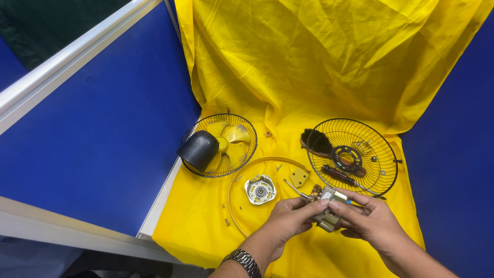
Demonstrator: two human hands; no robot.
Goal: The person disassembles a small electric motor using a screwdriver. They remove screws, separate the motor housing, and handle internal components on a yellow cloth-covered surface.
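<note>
Both hands hold a small fan motor (328, 205) with copper windings and a metal shaft pointing left, low over the yellow cloth (288, 67). My left hand (293, 219), with a metal watch on its wrist, grips the motor from the left. From the right, my right hand (368, 219) pinches the motor's metal body. A round silver motor cover (260, 189) lies just left of the hands, inside a thin yellow ring (236, 180).
A wire grille (220, 145) at left holds a yellow fan blade and a black motor housing (198, 150). A second grille (352, 156) at right carries a brush (316, 142) and a screwdriver (339, 175). Loose screws dot the cloth. Blue partition walls stand on both sides.
</note>
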